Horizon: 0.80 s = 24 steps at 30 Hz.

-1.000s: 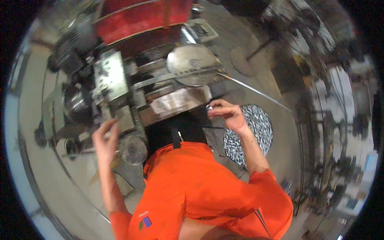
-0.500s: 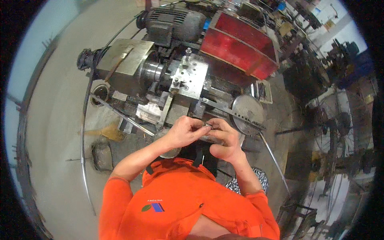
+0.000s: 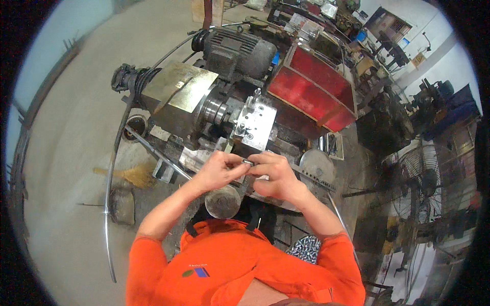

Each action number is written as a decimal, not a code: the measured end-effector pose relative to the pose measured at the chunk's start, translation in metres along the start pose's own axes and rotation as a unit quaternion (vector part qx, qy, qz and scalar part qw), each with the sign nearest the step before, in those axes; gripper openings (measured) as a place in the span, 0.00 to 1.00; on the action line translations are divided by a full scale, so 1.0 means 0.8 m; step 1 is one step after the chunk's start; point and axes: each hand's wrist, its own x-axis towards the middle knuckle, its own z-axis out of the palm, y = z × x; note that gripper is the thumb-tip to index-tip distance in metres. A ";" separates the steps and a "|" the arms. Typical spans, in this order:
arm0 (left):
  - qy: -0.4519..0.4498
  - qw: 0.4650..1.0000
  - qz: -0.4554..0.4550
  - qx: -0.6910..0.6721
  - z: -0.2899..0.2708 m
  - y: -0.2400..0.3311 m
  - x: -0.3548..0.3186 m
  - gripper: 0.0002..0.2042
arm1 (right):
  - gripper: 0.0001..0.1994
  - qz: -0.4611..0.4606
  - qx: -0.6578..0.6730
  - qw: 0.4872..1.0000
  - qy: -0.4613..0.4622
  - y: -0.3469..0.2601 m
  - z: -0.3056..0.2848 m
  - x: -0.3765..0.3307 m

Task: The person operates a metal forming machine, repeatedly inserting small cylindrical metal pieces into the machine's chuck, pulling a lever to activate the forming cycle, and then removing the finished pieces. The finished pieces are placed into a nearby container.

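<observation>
A small, shiny metal piece [image 3: 247, 162], short and roughly cylindrical, sits between the fingertips of both hands. My left hand [image 3: 215, 172] pinches one end with thumb and forefinger. From the other side, my right hand [image 3: 274, 176] grips it, fingers bent and partly hiding it. Both hands are over the front of a small lathe, just nearer to me than its bright tool post block [image 3: 259, 123]. Left of that block is the shiny round spindle nose [image 3: 215, 110]. Below my left hand lies a round grey metal disc [image 3: 223, 201].
A red open box [image 3: 312, 86] stands behind the lathe, beside a dark motor [image 3: 240, 55]. At the right are a drilled bar [image 3: 319, 182] and a wheel [image 3: 316, 164]. Small metal pieces fill a container [image 3: 306, 248] by my right side. A rod [image 3: 158, 153] slants out leftward.
My view has shifted, so the lathe appears lower and further right. Both hands, still around the metal piece, have come closer to the tool post and a little left.
</observation>
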 end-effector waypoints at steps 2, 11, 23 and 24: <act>-0.004 0.999 0.023 0.047 -0.029 -0.008 -0.002 0.12 | 0.16 -0.008 -0.013 1.000 -0.018 0.009 0.001 0.019; 0.357 0.885 -0.099 0.283 -0.242 -0.068 -0.170 0.13 | 0.12 0.033 -0.173 0.984 0.011 0.078 0.020 0.104; 0.333 0.819 -0.298 0.360 -0.198 -0.147 -0.332 0.18 | 0.16 0.197 -0.112 0.969 -0.095 0.140 0.068 0.144; 0.336 0.811 -0.310 0.366 -0.199 -0.153 -0.333 0.18 | 0.14 0.200 -0.115 0.969 -0.090 0.142 0.071 0.144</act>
